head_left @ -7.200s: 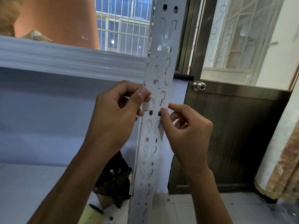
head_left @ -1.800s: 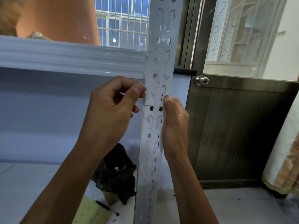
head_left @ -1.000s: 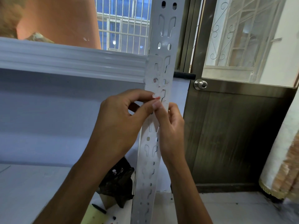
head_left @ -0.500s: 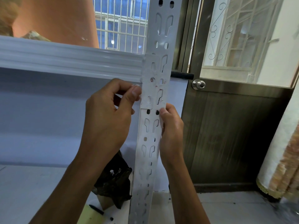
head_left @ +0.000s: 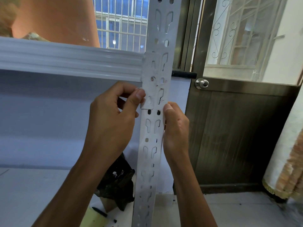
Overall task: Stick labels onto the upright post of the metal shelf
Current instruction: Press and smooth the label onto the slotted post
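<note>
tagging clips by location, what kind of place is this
Probably a home's entry or storage corner, not a warehouse: a metal shelf post stands beside a dark door with a round knob, a barred window behind it, and a tiled floor below.

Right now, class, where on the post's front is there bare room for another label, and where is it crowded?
Bare: the upright post face below the stuck label, between the left hand and right hand, and the stretch above the shelf beam. Crowded: the label's lower edge, where the fingers of both hands meet.
</note>
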